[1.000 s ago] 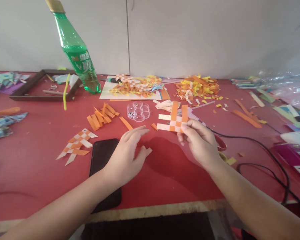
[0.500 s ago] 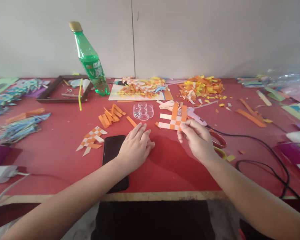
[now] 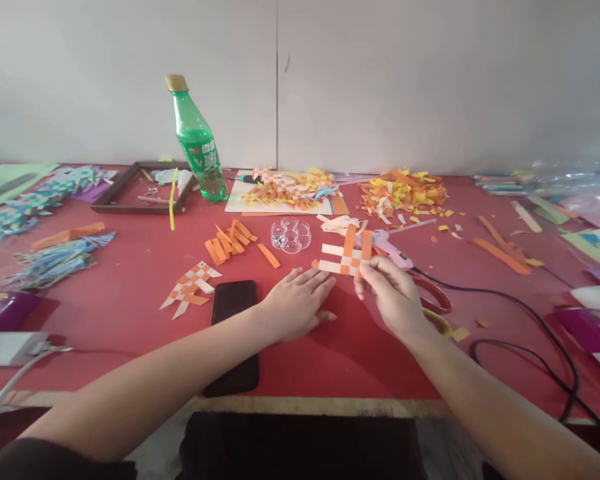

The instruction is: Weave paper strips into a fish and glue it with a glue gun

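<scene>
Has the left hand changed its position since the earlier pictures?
Yes. Judged against the black smartphone, the left hand has moved rightward, toward the woven paper strips in the right hand.

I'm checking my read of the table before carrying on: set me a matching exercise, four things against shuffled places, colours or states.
1. Right hand
2. Phone
3. Bottle
4. Small tray

A. Clear and flower-shaped
B. Partly hidden by the left forearm
C. Pinching an orange-and-white woven piece
D. Green, with a gold cap

Pairs: 1-C, 2-B, 3-D, 4-A.
</scene>
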Motion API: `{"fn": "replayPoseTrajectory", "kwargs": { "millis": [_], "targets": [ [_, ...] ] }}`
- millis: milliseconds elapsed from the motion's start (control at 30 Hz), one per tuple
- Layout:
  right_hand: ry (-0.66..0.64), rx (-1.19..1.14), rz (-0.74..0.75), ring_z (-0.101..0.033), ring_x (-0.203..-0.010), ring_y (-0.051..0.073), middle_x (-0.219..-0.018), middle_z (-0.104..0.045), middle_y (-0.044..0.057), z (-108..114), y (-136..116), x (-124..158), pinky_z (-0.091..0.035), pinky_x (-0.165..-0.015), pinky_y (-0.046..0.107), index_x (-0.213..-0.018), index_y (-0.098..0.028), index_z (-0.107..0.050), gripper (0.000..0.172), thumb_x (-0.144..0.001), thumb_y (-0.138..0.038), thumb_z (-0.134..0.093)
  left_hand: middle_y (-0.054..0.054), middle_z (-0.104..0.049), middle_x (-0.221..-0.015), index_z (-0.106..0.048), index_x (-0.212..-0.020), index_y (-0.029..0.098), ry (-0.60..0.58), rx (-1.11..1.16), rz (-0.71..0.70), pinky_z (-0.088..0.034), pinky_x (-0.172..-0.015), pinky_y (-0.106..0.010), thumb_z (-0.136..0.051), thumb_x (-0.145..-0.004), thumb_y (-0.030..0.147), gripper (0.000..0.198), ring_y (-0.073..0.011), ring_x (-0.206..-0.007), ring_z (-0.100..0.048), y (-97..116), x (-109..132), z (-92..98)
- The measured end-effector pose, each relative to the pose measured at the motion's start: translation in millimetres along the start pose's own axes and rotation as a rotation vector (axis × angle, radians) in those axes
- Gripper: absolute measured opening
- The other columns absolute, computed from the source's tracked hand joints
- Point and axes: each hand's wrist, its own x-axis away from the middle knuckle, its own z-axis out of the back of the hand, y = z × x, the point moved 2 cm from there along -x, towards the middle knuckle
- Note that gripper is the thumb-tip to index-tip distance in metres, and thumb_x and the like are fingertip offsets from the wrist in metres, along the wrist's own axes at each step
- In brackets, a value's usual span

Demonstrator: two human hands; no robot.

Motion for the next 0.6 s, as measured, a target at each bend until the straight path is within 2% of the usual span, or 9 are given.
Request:
{"fn": "replayPoseTrajectory", "kwargs": {
  "millis": [100, 167, 200, 300, 367, 433, 533, 600],
  "targets": [
    [-0.046, -0.007, -0.010, -0.051, -0.058, 0.012, -0.063, -0.053, -0.003, -1.7, 3.6, 1.3, -0.043, -0.055, 0.026, -0.071, -0.021, -0.052, 0.029, -0.095, -0.036, -0.052, -0.018, -0.054, -0.141, -0.052, -0.130, 0.012, 0.079, 0.124, 0.001, -0.022, -0.117, -0.051, -0.048, -0.092, 0.021, 0.040, -0.0318, -0.139, -0.039, -0.8, 13.3, 10.2],
    [-0.065, -0.004, -0.009, -0.052, -0.059, 0.013, -0.064, -0.052, -0.003, -2.9, 4.9, 3.2, -0.043, -0.055, 0.026, -0.070, -0.021, -0.050, 0.030, -0.096, -0.037, -0.050, -0.019, -0.055, -0.137, -0.052, -0.126, 0.012, 0.153, 0.234, 0.038, -0.032, -0.113, -0.049, -0.046, -0.087, 0.013, 0.039, -0.0315, -0.135, -0.044, -5.0, 20.5, 20.2],
    [-0.074, 0.005, -0.008, -0.052, -0.059, 0.013, -0.064, -0.052, -0.003, -3.7, 4.9, 4.4, -0.044, -0.055, 0.026, -0.070, -0.021, -0.050, 0.031, -0.096, -0.038, -0.050, -0.020, -0.056, -0.135, -0.046, -0.130, 0.012, 0.191, 0.292, 0.069, -0.037, -0.109, -0.049, -0.047, -0.086, 0.013, 0.044, -0.0317, -0.132, -0.047, -7.3, 23.0, 25.0],
    [-0.117, 0.059, -0.010, -0.053, -0.059, 0.012, -0.064, -0.054, -0.003, -7.3, 1.9, 9.0, -0.044, -0.057, 0.025, -0.072, -0.021, -0.053, 0.029, -0.096, -0.038, -0.052, -0.018, -0.060, -0.128, -0.040, -0.130, 0.016, 0.192, 0.594, 0.088, -0.053, -0.091, -0.040, -0.048, -0.088, 0.016, 0.043, -0.0269, -0.116, -0.061, -7.1, 25.5, 33.1],
    [-0.162, 0.101, -0.010, -0.054, -0.060, 0.012, -0.067, -0.058, -0.001, -10.8, -1.5, 12.0, -0.044, -0.057, 0.025, -0.075, -0.020, -0.059, 0.025, -0.093, -0.037, -0.056, -0.016, -0.063, -0.123, -0.049, -0.118, 0.018, 0.181, 1.074, 0.146, -0.055, -0.087, -0.037, -0.062, -0.084, 0.021, 0.036, -0.0262, -0.109, -0.065, -3.0, 24.5, 32.1],
    [-0.211, 0.130, -0.010, -0.055, -0.061, 0.012, -0.073, -0.061, 0.001, -14.6, -5.3, 14.2, -0.044, -0.057, 0.025, -0.077, -0.020, -0.063, 0.022, -0.091, -0.038, -0.061, -0.010, -0.070, -0.109, -0.056, -0.106, 0.018, 0.227, 1.368, 0.284, -0.054, -0.083, -0.033, -0.077, -0.075, 0.023, 0.038, -0.0221, -0.095, -0.070, 0.8, 23.5, 27.1],
    [-0.311, 0.205, 0.002, -0.056, -0.064, 0.013, -0.076, -0.063, 0.002, -18.9, -10.4, 16.0, -0.046, -0.058, 0.026, -0.081, -0.019, -0.066, 0.022, -0.091, -0.038, -0.059, -0.004, -0.074, -0.084, -0.063, -0.091, 0.016, 0.314, 1.499, 0.470, -0.054, -0.077, -0.028, -0.084, -0.068, 0.025, 0.032, -0.0157, -0.077, -0.071, 1.7, 24.0, 16.8],
    [-0.366, 0.272, 0.021, -0.057, -0.066, 0.013, -0.076, -0.063, 0.002, -19.4, -12.9, 16.2, -0.047, -0.060, 0.025, -0.084, -0.020, -0.067, 0.021, -0.093, -0.036, -0.057, -0.002, -0.073, -0.075, -0.065, -0.082, 0.014, 0.343, 1.518, 0.512, -0.054, -0.074, -0.026, -0.082, -0.071, 0.028, 0.025, -0.0141, -0.072, -0.070, -0.7, 25.3, 11.7]
  ]
}}
